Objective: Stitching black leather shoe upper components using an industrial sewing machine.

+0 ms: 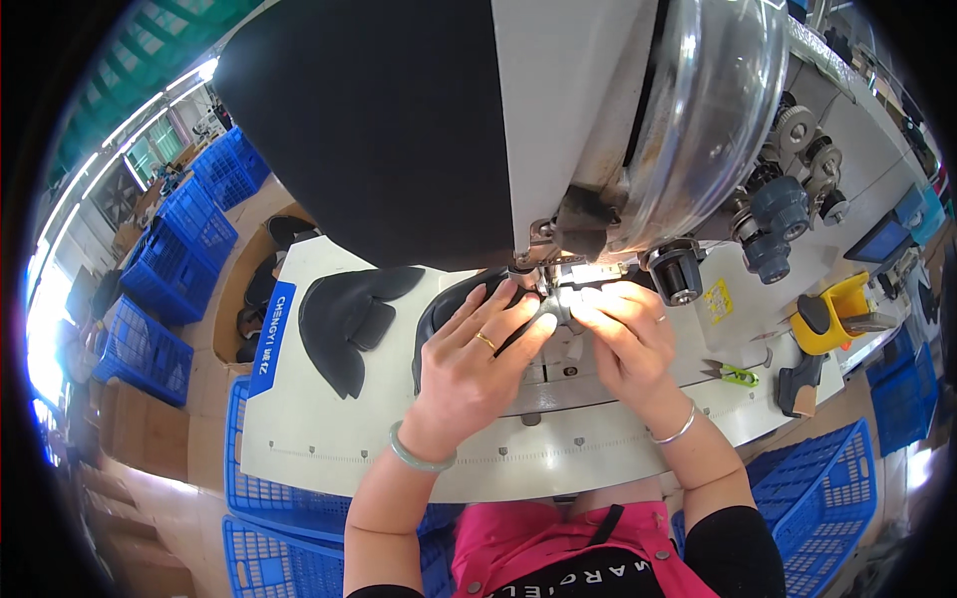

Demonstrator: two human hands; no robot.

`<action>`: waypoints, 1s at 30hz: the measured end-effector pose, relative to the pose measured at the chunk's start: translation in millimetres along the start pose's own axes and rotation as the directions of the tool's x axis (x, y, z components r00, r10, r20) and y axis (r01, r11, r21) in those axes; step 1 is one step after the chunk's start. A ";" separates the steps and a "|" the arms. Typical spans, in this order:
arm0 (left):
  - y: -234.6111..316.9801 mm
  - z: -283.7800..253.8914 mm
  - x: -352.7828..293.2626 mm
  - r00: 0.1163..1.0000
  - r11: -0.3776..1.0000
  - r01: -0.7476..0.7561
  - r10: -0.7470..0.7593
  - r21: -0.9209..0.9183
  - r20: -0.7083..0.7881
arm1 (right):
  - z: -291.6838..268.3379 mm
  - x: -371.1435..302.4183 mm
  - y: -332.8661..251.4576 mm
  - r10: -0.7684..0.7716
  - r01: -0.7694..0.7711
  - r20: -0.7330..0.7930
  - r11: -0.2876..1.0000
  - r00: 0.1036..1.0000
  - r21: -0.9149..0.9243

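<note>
A sewing machine's needle and presser foot [528, 276] stand over a curved black padded piece [429, 324], lit by a small lamp. My left hand [474, 349], a ring on one finger, grips the piece left of the needle, its fingertips pressed along the top. From the right side my right hand [633, 344] has its fingers bent and closed on the piece's edge, close to the foot. Both hands partly cover the piece, so its full outline is hidden. Another curved black piece [334, 324] with a small tab lies on the white table, left of my left hand.
Overhead hangs the machine head [568, 110], with a black panel. On the white table [399, 453] at right lie green thread snips [738, 375], a dark-handled tool [797, 387] and a yellow holder [832, 317]. Blue crates [812, 498] stand below and along the left aisle.
</note>
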State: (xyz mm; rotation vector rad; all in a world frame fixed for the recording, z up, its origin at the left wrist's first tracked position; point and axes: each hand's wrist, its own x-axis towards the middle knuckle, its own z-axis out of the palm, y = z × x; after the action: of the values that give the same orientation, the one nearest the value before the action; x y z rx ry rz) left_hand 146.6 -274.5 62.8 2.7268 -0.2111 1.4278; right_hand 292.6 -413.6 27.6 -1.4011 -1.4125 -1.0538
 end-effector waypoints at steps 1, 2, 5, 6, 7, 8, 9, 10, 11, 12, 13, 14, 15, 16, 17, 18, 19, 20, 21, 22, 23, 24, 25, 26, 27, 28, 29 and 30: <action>-1.0 0.7 -0.1 1.000 1.000 -0.002 0.002 -0.001 0.001 | -1.2 -0.3 0.2 -0.004 0.003 0.019 1.000 1.000 0.012; -2.6 1.7 0.0 1.000 1.000 -0.003 0.003 -0.008 -0.008 | -1.9 -0.8 0.2 -0.008 0.007 0.038 1.000 0.999 0.024; -7.3 1.8 2.7 1.000 0.999 -0.015 0.014 -0.039 -0.021 | -2.3 -2.5 -2.0 -0.008 0.009 0.053 1.000 0.999 -0.016; -9.9 1.7 4.1 0.999 0.998 -0.026 0.025 -0.063 -0.028 | -1.9 -2.6 -2.6 -0.009 0.010 0.055 1.000 0.998 -0.015; -12.2 1.9 5.1 0.999 0.998 -0.025 0.023 -0.063 -0.029 | -1.4 -2.5 -3.0 -0.004 0.006 0.060 1.000 0.998 -0.027; -14.4 2.3 6.1 0.999 0.997 -0.031 0.028 -0.076 -0.031 | -0.8 -2.4 -3.5 0.001 0.002 0.065 0.999 0.998 -0.039; -16.6 3.2 8.0 0.999 0.995 -0.038 0.035 -0.092 -0.036 | -0.7 -2.0 -3.8 -0.002 0.005 0.067 0.999 0.998 -0.041; -19.2 3.9 10.3 0.999 0.992 -0.039 0.034 -0.116 -0.042 | -0.2 -1.7 -4.1 0.008 -0.004 0.068 0.999 0.998 -0.052; -22.6 5.6 11.9 0.998 0.992 -0.039 0.033 -0.117 -0.046 | 0.3 -1.5 -4.3 0.018 -0.014 0.069 0.998 0.997 -0.063; -27.2 7.9 12.2 0.997 0.986 -0.061 0.053 -0.156 -0.057 | 1.6 -1.9 -4.6 0.014 -0.010 0.070 0.998 0.997 -0.063; -31.4 9.9 12.3 0.995 0.977 -0.084 0.072 -0.195 -0.070 | 3.0 -2.6 -4.9 0.025 -0.019 0.078 0.996 0.997 -0.084; -34.5 11.1 12.2 0.994 0.970 -0.089 0.072 -0.224 -0.084 | 3.6 -2.7 -5.2 0.036 -0.027 0.085 0.994 0.996 -0.105; -37.8 11.8 12.0 0.994 0.970 -0.089 0.071 -0.225 -0.087 | 3.6 -2.6 -5.9 0.033 -0.024 0.087 0.994 0.996 -0.106; -41.2 12.2 11.7 0.997 0.957 -0.061 0.042 -0.285 -0.071 | 3.5 -2.6 -6.4 0.046 -0.033 0.106 0.992 0.993 -0.124; -44.2 12.9 10.9 0.998 0.939 -0.033 0.015 -0.344 -0.054 | 3.5 -2.7 -7.1 0.059 -0.042 0.124 0.989 0.991 -0.141; -46.3 13.5 9.2 0.999 0.933 -0.003 -0.015 -0.361 -0.047 | 3.6 -2.6 -8.3 0.053 -0.036 0.126 0.990 0.991 -0.138; -46.1 13.7 7.9 0.998 0.934 0.000 -0.020 -0.358 -0.052 | 3.8 -2.7 -9.9 0.074 -0.059 0.130 0.992 0.989 -0.112; -45.3 13.4 6.3 0.997 0.946 -0.009 -0.017 -0.324 -0.078 | 3.5 -3.0 -11.2 0.094 -0.083 0.134 0.993 0.987 -0.086; -44.8 15.4 5.7 0.994 0.955 -0.022 -0.010 -0.297 -0.105 | 2.2 -6.3 -9.5 0.090 -0.078 0.137 0.993 0.986 -0.090; -44.2 16.7 6.2 0.994 0.954 -0.022 -0.012 -0.299 -0.111 | 0.7 -11.2 -6.1 0.099 -0.095 0.132 0.995 0.986 -0.034; -43.1 17.5 7.1 0.992 0.958 -0.042 0.005 -0.284 -0.130 | -1.6 -14.4 -3.1 0.109 -0.112 0.128 0.993 0.986 0.023; -42.4 17.3 7.9 0.989 0.962 -0.061 0.023 -0.266 -0.147 | -4.6 -14.3 -2.2 0.105 -0.109 0.130 0.994 0.986 0.022; -44.0 15.6 7.1 0.988 0.962 -0.060 0.021 -0.266 -0.150 | -8.0 -13.2 -1.6 0.166 -0.173 0.093 0.982 0.982 0.073; -47.3 12.6 5.2 0.997 0.928 0.025 -0.051 -0.371 -0.062 | -11.0 -12.8 0.1 0.228 -0.234 0.060 0.964 0.972 0.125; -48.5 9.9 5.3 0.993 0.879 0.116 -0.114 -0.462 0.033 | -13.1 -13.2 3.1 0.224 -0.230 0.062 0.965 0.973 0.126; -47.5 10.0 8.5 0.993 0.879 0.116 -0.116 -0.462 0.030 | -15.6 -14.1 6.8 0.490 -0.511 0.149 0.793 0.859 0.333; -46.2 11.1 15.2 0.921 0.742 0.379 -0.363 -0.553 0.144 | -17.8 -15.2 10.5 0.683 -0.719 0.290 0.500 0.670 0.483; -46.5 15.3 23.0 0.781 0.529 0.596 -0.556 -0.605 0.283 | -19.6 -15.2 16.4 0.685 -0.706 0.349 0.342 0.639 0.620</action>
State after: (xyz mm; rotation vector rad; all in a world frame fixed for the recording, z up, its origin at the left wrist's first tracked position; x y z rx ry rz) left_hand 178.8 -232.4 73.7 1.9365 0.1597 0.8406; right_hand 309.3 -436.4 18.2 -1.1844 -0.8635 0.1376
